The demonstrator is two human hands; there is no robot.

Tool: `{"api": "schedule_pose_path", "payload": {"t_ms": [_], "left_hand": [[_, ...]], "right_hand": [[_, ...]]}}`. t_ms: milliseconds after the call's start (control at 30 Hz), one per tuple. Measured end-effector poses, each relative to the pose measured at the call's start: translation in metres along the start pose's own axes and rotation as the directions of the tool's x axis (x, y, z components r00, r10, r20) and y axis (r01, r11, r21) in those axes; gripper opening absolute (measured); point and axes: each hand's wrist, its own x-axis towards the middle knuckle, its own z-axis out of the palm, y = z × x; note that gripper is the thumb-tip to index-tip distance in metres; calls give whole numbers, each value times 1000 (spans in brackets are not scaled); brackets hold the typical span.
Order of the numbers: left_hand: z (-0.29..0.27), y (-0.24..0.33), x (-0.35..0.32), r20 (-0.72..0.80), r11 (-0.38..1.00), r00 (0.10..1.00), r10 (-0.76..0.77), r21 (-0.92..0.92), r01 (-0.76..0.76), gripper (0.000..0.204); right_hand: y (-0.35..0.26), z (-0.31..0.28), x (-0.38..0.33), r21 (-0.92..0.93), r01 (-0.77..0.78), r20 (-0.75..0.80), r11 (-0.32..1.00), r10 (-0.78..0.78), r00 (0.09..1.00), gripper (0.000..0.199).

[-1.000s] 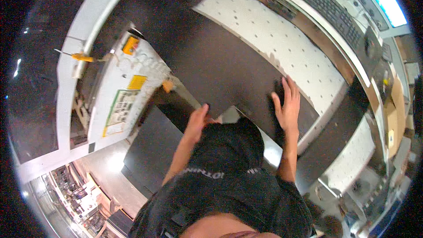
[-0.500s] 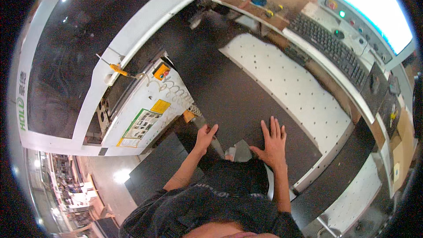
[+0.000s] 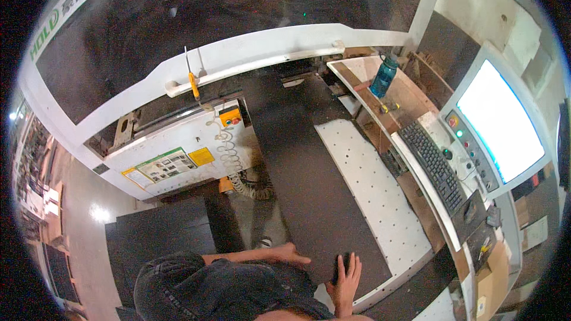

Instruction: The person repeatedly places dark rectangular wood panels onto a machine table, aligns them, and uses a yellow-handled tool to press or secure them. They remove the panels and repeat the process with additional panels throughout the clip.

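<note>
A long dark board (image 3: 321,184) runs from near my body up toward the white machine, lying partly over a white table dotted with small holes (image 3: 380,196). At its near left edge is my left hand (image 3: 291,254), with the thumb side lying over the board and the other fingers hidden, seemingly closed around the edge. My right hand (image 3: 347,276) lies flat on the board's near end, its fingers stretched out and pointing away from me.
The white machine (image 3: 256,53) stands ahead, with a yellow-handled tool (image 3: 194,86) on its rail. A desk at right bears a keyboard (image 3: 431,166), a blue bottle (image 3: 383,77) and a bright monitor (image 3: 499,125). Dark boards (image 3: 160,232) are stacked at left.
My view has turned, so the machine now spans the top. Both hands stay by the board's near end, and a grey patch seen beside them earlier is out of sight.
</note>
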Motion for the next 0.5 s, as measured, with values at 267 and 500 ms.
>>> {"api": "schedule_pose_path", "payload": {"t_ms": [267,500], "left_hand": [[-24,-36,34,-306,895,947,-93,-443,-55,60],[-34,14,-35,-75,883,965,253,-390,-262,53]], "right_hand": [[-1,19,-34,-63,-157,-132,986,148,980,86],[-14,-1,-64,48,-80,-304,996,91,948,66]]}}
